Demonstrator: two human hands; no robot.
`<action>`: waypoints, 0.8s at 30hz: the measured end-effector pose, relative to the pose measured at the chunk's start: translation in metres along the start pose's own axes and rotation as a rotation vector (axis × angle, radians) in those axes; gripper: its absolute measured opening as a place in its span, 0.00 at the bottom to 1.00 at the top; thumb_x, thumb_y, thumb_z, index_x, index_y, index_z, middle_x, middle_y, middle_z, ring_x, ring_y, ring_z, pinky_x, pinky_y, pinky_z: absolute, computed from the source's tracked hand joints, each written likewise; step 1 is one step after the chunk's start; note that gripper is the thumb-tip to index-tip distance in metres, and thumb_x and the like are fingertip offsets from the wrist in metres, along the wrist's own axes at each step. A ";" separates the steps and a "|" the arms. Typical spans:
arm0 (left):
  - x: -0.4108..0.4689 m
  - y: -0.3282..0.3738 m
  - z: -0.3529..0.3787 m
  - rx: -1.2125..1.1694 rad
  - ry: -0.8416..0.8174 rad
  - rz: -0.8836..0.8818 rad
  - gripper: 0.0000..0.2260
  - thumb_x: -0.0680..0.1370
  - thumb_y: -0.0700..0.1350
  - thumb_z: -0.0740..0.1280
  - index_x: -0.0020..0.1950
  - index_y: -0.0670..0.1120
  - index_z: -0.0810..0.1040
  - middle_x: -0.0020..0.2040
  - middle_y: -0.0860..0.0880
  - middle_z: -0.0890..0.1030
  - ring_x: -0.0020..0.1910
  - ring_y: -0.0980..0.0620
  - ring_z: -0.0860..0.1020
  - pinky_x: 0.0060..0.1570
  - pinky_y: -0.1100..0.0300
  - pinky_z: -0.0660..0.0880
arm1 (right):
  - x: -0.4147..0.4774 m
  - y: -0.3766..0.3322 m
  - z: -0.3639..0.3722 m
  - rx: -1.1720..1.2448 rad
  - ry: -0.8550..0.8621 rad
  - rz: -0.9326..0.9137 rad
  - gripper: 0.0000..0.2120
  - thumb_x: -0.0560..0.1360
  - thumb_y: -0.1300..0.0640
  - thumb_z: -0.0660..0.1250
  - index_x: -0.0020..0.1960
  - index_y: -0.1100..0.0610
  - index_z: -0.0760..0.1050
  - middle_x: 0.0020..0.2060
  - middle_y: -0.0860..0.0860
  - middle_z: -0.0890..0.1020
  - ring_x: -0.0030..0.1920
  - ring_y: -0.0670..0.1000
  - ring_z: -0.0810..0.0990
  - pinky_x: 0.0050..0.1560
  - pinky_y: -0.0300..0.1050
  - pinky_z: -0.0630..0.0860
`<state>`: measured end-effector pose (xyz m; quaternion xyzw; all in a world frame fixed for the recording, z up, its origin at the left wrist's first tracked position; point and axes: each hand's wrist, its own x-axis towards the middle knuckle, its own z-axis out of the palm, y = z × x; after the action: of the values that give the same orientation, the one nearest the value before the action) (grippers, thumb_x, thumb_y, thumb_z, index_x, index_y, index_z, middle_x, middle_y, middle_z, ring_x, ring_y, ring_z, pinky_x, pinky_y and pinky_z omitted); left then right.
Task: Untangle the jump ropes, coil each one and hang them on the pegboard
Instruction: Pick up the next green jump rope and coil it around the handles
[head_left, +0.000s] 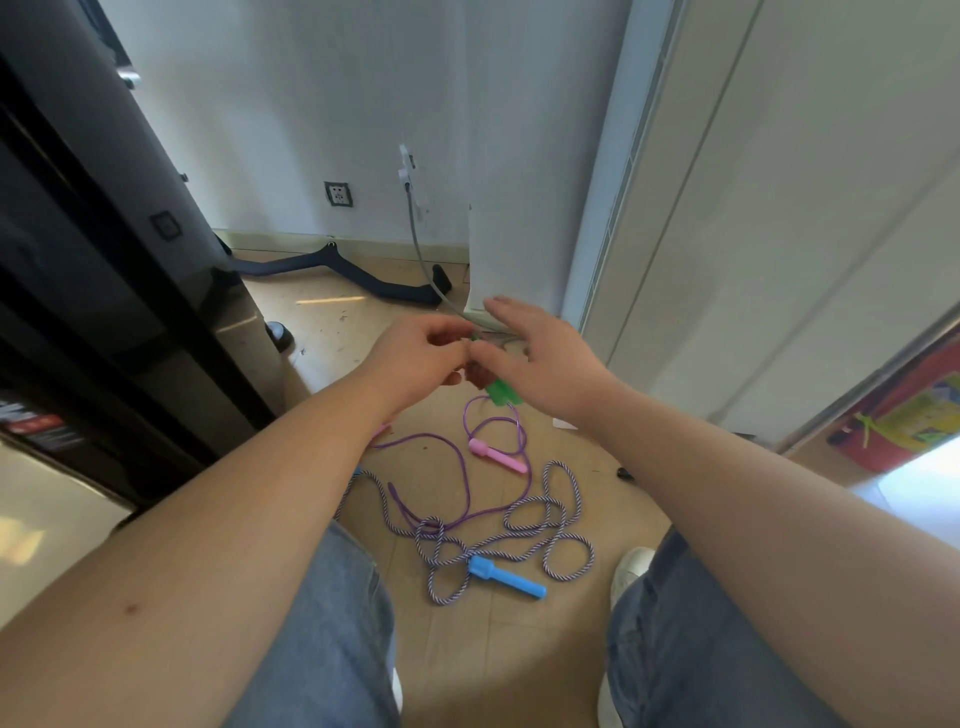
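While tangled purple cord ropes (457, 540) lie on tan wood floor (467, 665) by white wall (311, 130):
L hand (415, 353) pinches green plastic handle (500, 391); R hand (550, 364) fingers straight.

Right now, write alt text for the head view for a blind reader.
The left hand pinches a green-handled jump rope in its grip, the right hand spread open beside it, above a floor. Below lie a purple rope with a pink handle and a striped rope with a blue handle, tangled together.

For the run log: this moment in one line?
left hand: holds green-handled rope | right hand: open beside it | floor: pink-handled rope, blue-handled rope tangled
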<state>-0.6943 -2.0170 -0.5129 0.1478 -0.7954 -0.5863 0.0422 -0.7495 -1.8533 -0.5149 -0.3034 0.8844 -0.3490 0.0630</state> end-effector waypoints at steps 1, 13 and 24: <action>0.000 0.000 0.001 0.025 -0.019 0.027 0.13 0.78 0.40 0.69 0.62 0.47 0.81 0.51 0.51 0.84 0.47 0.55 0.82 0.45 0.64 0.81 | 0.000 0.001 -0.002 0.049 0.005 0.002 0.24 0.78 0.42 0.65 0.73 0.46 0.72 0.67 0.46 0.79 0.67 0.46 0.75 0.72 0.43 0.66; -0.002 0.002 0.010 -0.117 0.132 -0.006 0.19 0.72 0.40 0.76 0.60 0.49 0.74 0.53 0.49 0.78 0.50 0.52 0.82 0.44 0.61 0.82 | -0.004 0.001 -0.005 0.340 0.081 0.100 0.13 0.76 0.56 0.70 0.60 0.48 0.83 0.43 0.43 0.87 0.46 0.42 0.85 0.57 0.47 0.81; -0.008 0.004 0.006 -0.123 0.008 -0.053 0.05 0.77 0.42 0.71 0.52 0.49 0.81 0.48 0.49 0.83 0.47 0.54 0.81 0.46 0.59 0.80 | -0.006 -0.005 0.000 0.202 0.141 0.072 0.11 0.78 0.51 0.69 0.58 0.43 0.83 0.41 0.42 0.87 0.42 0.42 0.85 0.52 0.47 0.82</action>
<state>-0.6888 -2.0084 -0.5102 0.1681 -0.7534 -0.6345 0.0389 -0.7423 -1.8531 -0.5120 -0.2380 0.8574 -0.4542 0.0433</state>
